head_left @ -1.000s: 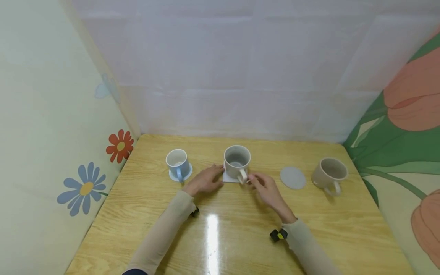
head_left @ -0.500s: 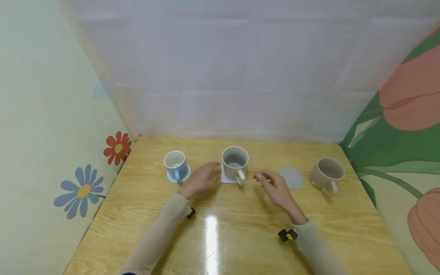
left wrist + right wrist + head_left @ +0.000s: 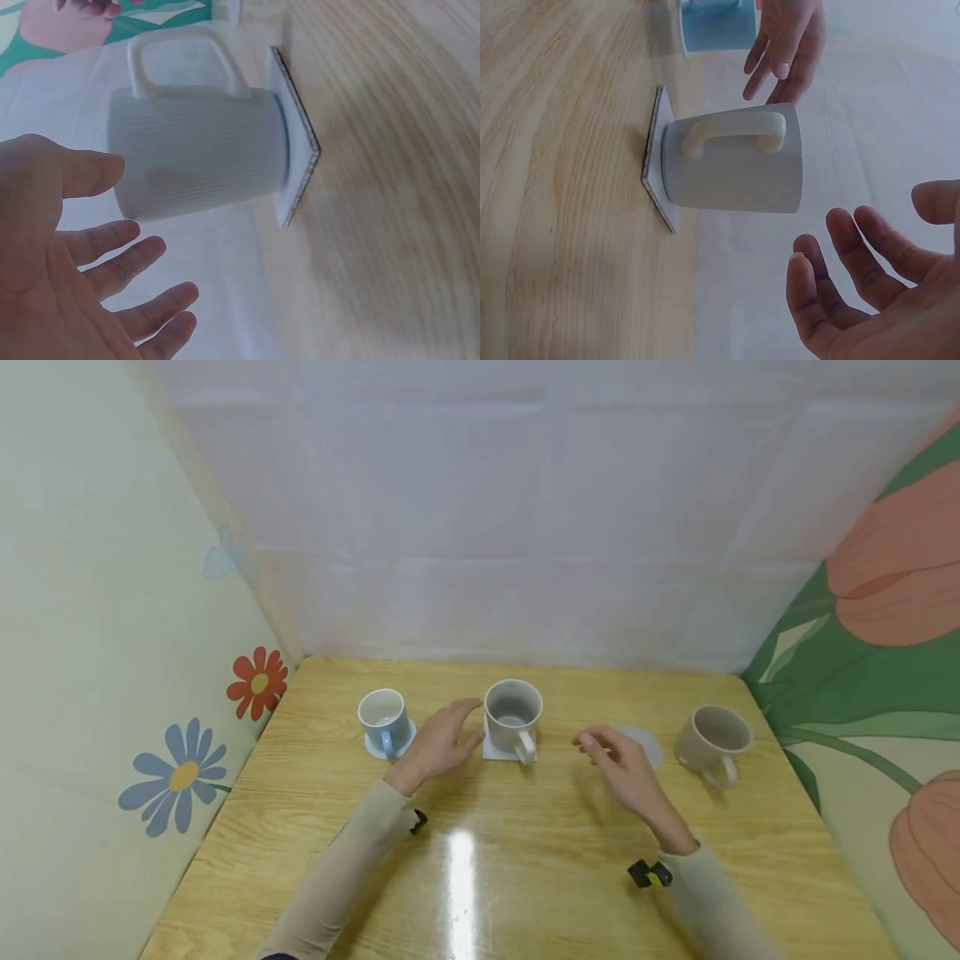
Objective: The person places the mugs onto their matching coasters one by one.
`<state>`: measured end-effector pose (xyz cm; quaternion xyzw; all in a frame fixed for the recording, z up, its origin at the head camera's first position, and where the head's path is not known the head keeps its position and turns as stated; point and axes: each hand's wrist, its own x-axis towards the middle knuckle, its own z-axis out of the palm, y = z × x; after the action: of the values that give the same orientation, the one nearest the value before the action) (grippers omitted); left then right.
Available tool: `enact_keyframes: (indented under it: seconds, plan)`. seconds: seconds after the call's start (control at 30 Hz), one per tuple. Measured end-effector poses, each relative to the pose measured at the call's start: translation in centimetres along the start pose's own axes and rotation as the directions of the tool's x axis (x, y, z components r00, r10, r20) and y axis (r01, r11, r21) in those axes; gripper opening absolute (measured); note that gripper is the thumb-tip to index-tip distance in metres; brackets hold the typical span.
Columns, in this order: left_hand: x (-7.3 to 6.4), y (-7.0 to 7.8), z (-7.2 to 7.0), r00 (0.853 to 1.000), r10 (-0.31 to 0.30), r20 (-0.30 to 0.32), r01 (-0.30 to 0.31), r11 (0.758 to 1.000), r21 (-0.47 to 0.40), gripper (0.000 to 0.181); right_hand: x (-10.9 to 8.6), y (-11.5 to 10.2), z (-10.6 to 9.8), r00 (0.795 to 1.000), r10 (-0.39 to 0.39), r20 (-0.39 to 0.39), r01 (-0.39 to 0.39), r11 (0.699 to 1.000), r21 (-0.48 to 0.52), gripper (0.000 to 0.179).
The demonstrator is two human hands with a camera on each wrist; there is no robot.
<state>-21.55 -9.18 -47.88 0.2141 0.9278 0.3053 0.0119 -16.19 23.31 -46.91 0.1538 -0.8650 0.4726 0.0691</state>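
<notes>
A ribbed light-grey mug (image 3: 513,714) stands upright on a square white coaster (image 3: 497,752) mid-table, its pale handle (image 3: 525,747) pointing toward the person. Just left of it, my left hand (image 3: 438,745) hovers with fingers spread loosely; in the left wrist view the thumb and fingertips lie close to the mug (image 3: 199,154) and nothing is held. My right hand (image 3: 622,770) hangs farther off, to the right, its fingers slightly bent around nothing. In the head view it partly covers a round grey coaster (image 3: 647,747).
On the left a blue mug (image 3: 385,723) stands on a round pale coaster (image 3: 407,745). A beige mug (image 3: 712,742) sits directly on the wooden table (image 3: 555,893) at the right. A white sheet (image 3: 510,510) closes off the back, and flower-printed panels flank both sides.
The right hand has let go of the grey mug's handle and drawn away to the right, over the round grey coaster. My left hand has lifted off beside the square coaster.
</notes>
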Motion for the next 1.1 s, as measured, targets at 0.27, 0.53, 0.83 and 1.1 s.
enact_keyframes:
  seconds: [0.27,0.53,0.83,1.1]
  plan:
    - [0.0,0.8,-0.6,0.997,0.072,-0.024,-0.072,0.997,0.018,0.059,-0.4,0.0,-1.4,0.999,-0.025,-0.034,0.024,1.0,-0.01,0.031]
    - [0.0,2.4,-1.4,0.99,0.13,-0.062,-0.127,0.991,0.05,0.059,-0.8,0.0,-2.8,0.999,0.004,-0.046,-0.006,0.999,-0.041,0.033]
    - [0.4,4.0,-1.4,0.977,0.204,-0.061,-0.198,0.976,0.085,0.058,-1.2,-0.1,-4.3,0.995,-0.013,-0.102,0.005,0.996,-0.084,0.027]
    - [1.5,5.7,-1.1,0.956,0.278,-0.095,-0.271,0.96,0.072,0.054,-1.4,0.2,-5.4,0.988,-0.028,-0.155,0.01,0.993,-0.115,0.024]
